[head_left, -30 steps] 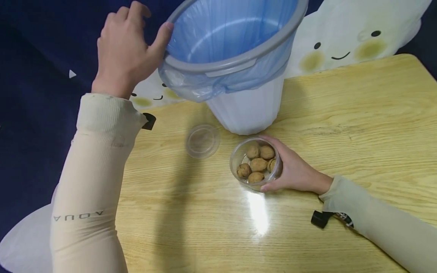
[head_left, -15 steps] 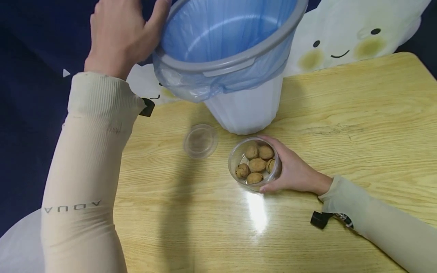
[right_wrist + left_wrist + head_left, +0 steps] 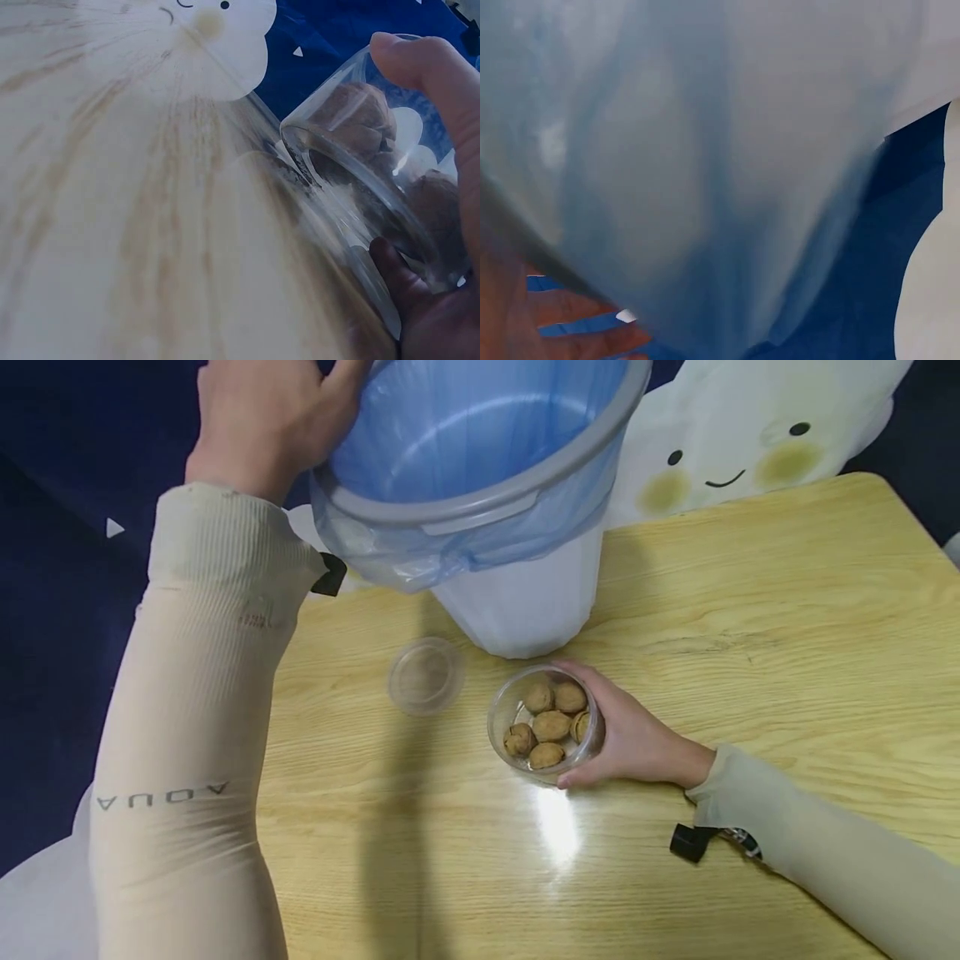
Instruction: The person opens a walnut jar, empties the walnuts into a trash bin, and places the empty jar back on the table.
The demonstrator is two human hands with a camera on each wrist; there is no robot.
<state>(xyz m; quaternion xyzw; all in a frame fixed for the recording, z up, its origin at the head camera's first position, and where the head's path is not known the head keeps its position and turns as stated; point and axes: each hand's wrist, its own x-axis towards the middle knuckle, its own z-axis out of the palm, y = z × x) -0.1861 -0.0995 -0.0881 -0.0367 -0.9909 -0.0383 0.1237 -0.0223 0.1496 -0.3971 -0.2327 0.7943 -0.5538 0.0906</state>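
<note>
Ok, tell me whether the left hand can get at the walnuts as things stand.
Probably yes: their container is uncovered, with the right hand only round its side. The left hand, up by the bin, would likely have to come down past its rim.

Head view: bright; white glare (image 3: pixel 558 835) on tabletop (image 3: pixel 735 627), 5 o'clock; soft shadow (image 3: pixel 405 835), 7 o'clock; pale sheen inside blue liner (image 3: pixel 480 443), 12 o'clock. Left wrist view: dim, liner blurred. Right wrist view: dim, bluish, tabletop soft toward 6 o'clock.
</note>
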